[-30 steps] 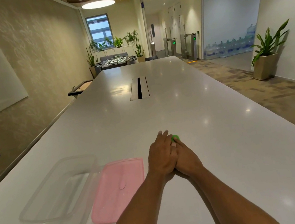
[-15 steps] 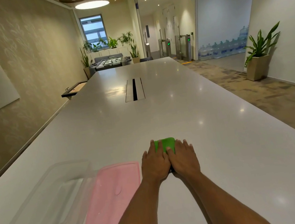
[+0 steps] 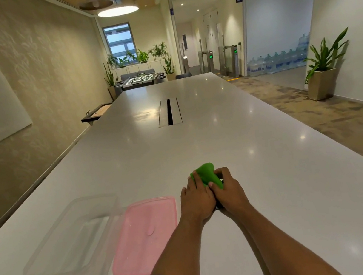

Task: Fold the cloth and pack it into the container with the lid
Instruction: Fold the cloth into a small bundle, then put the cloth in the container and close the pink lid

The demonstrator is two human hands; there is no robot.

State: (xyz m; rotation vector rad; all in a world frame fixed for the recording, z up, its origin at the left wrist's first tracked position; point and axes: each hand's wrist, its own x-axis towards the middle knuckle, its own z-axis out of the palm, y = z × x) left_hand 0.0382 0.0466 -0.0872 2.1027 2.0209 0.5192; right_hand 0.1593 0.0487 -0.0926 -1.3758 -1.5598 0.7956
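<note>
Both hands are closing on the small green cloth [image 3: 206, 175]: my left hand [image 3: 196, 199] and right hand [image 3: 230, 190] are gripping it together, and it is now rising off the white tabletop [image 3: 278, 168], where it lay pressed flat a moment ago. I judge folding done, packing next. Left of them, the clear rectangular plastic container [image 3: 72, 239] is sitting empty, the pink flat lid [image 3: 144, 236] touching it.

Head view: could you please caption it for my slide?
Both hands gather a green cloth beside an open container.
</note>
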